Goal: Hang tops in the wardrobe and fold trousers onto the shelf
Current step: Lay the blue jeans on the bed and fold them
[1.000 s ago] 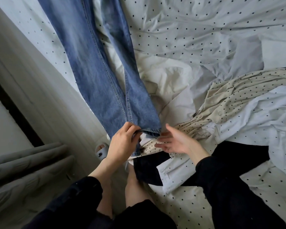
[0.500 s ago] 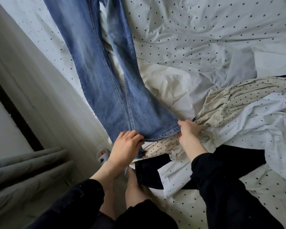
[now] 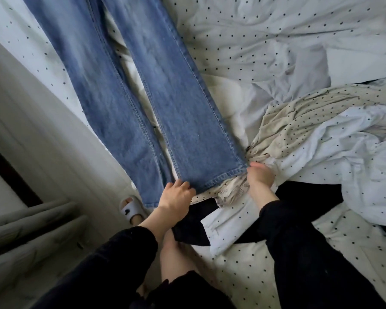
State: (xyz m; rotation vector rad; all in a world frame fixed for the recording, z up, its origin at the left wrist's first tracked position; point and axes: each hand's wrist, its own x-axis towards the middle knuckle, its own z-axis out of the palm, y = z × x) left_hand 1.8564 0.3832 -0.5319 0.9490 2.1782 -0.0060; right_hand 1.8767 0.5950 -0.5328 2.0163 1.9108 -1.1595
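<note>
**Jeans held by the hem on the bed**

While the jeans (image 3: 129, 90) lie stretched across the dotted bedsheet (image 3: 265, 34), running from the top of the frame down to its lower middle, both hands hold the hem of the leg nearer the centre. The left hand (image 3: 176, 197) grips the hem's left corner, its fingers curled over the denim edge and close together. The right hand (image 3: 260, 175) holds the hem's right corner; its fingers are tucked under the cloth, so how they lie cannot be told beyond the thumb resting on top. The other leg lies just to the left, its hem reaching past the bed's edge near a white slipper (image 3: 132, 208) in the lower left.

Right of the jeans, a beige dotted top (image 3: 299, 121) lies crumpled, touching the hem under the right hand. A white dotted garment (image 3: 354, 152) is heaped beside it at the right, and a black garment (image 3: 310, 197) lies below them, partly under the right sleeve.
</note>
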